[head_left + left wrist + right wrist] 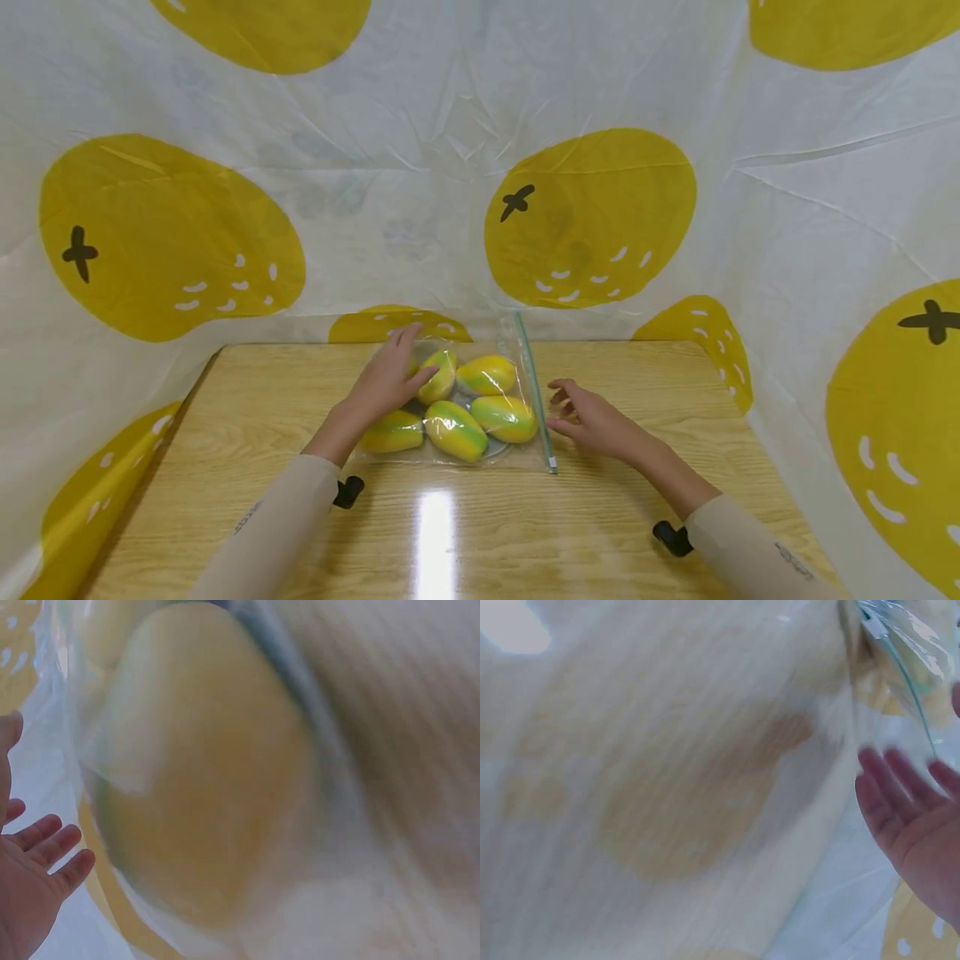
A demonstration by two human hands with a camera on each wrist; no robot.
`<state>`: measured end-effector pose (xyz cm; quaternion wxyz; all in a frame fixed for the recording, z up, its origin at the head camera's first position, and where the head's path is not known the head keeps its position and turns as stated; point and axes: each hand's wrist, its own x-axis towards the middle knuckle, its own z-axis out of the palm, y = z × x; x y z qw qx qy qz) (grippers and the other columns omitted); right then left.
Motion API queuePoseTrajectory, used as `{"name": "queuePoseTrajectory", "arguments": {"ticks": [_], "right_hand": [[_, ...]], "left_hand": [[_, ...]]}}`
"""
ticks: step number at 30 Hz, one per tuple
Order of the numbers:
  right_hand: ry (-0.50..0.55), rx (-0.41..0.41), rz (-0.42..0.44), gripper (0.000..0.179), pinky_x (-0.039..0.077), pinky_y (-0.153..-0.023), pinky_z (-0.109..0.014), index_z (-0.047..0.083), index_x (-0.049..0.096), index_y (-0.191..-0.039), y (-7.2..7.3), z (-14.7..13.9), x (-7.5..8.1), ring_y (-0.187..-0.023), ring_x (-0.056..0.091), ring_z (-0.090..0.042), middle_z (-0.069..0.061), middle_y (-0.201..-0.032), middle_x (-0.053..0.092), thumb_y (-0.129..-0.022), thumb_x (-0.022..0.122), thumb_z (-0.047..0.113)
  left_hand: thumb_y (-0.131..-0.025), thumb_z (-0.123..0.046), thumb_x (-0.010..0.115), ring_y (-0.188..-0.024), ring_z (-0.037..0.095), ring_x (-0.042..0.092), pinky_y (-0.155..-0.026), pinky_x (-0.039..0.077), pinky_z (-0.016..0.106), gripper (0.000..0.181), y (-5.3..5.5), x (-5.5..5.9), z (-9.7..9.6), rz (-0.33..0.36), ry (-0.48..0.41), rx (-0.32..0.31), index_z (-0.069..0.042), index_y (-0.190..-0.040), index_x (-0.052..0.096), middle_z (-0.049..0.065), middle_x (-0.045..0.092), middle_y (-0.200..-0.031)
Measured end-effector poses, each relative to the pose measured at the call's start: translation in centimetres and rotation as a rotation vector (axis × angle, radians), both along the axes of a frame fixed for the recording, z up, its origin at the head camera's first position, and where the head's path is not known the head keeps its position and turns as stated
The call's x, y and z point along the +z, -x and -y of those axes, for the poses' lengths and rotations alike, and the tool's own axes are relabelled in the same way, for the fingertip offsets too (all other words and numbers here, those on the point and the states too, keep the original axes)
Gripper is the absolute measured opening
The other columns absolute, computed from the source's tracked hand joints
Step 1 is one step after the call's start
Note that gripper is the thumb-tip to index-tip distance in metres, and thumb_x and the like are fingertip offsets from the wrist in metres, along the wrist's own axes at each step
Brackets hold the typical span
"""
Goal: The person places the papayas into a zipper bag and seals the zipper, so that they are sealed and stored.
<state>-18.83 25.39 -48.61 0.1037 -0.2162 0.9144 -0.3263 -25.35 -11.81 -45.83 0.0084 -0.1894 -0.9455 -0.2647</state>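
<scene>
A clear zip bag [521, 455] lies on the table with several yellow-green mango-like fruits [456, 431] inside. Its green zip strip [533, 387] with a white slider runs along the right side. My left hand [382, 379] is over the bag's left end, fingers extended and thumb reaching across a fruit. In the left wrist view, that hand's spread fingers [56, 844] show beside a bagged fruit [206, 765]. Just right of the zip strip, my right hand [592, 421] has loosely bent fingers and holds nothing. The right wrist view shows its palm [937, 851] near the zip.
The wood-grain table [637, 517] extends around the bag, with a bright light reflection in front. White cloth [420, 242] printed with big yellow fruits hangs behind the table and along both sides. A grey round shape [495, 450] shows beneath the fruits.
</scene>
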Motion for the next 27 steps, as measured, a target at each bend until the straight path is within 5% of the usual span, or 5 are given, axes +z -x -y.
{"name": "queuePoseTrajectory", "arguments": {"ticks": [3,7,13,20,27], "right_hand": [[0.036,-0.063,-0.010,0.086,0.051,-0.104,-0.059,0.010,0.019,-0.164,0.7,1.1,0.5,-0.132,0.056,-0.044,-0.024,-0.158,0.040,-0.099,0.070,0.037],[0.078,-0.054,-0.063,0.100,0.040,-0.114,-0.064,0.016,0.010,-0.167,1.7,2.7,0.9,-0.149,0.036,-0.046,-0.020,-0.170,0.019,-0.095,0.074,0.042],[0.070,-0.016,-0.078,0.106,0.034,-0.115,-0.069,0.014,0.015,-0.167,2.6,4.6,0.6,-0.152,0.026,-0.050,-0.027,-0.167,0.020,-0.089,0.081,0.042],[0.085,0.002,-0.016,0.108,0.031,-0.119,-0.065,0.008,0.016,-0.165,2.3,5.4,-0.1,-0.152,0.027,-0.048,-0.029,-0.165,0.024,-0.087,0.084,0.035],[0.070,-0.020,0.013,0.104,0.035,-0.117,-0.064,0.005,0.020,-0.164,2.1,5.3,-0.1,-0.150,0.032,-0.048,-0.028,-0.163,0.027,-0.088,0.082,0.040]], "left_hand": [[-0.100,-0.045,0.066,-0.151,0.041,0.034,-0.120,0.035,0.059,0.085,-1.0,-0.6,1.8,0.027,-0.032,0.014,-0.007,-0.163,0.024,0.021,0.029,-0.166],[-0.098,-0.044,0.069,-0.154,0.042,0.027,-0.121,0.031,0.062,0.089,-2.0,-1.8,3.6,0.031,-0.099,0.025,-0.009,-0.164,0.021,0.021,0.024,-0.168],[-0.096,-0.048,0.071,-0.156,0.050,0.016,-0.118,0.026,0.071,0.098,-3.7,-3.6,5.3,0.083,-0.186,0.081,-0.008,-0.165,0.015,0.025,0.009,-0.171],[-0.091,-0.056,0.073,-0.155,0.052,0.016,-0.118,0.025,0.071,0.106,-5.6,-5.3,6.1,0.143,-0.212,0.054,-0.005,-0.165,0.017,0.027,0.008,-0.171],[-0.091,-0.054,0.074,-0.156,0.047,0.018,-0.122,0.024,0.066,0.104,-5.8,-5.7,5.7,0.142,-0.239,0.043,-0.003,-0.164,0.020,0.023,0.013,-0.171]]}}
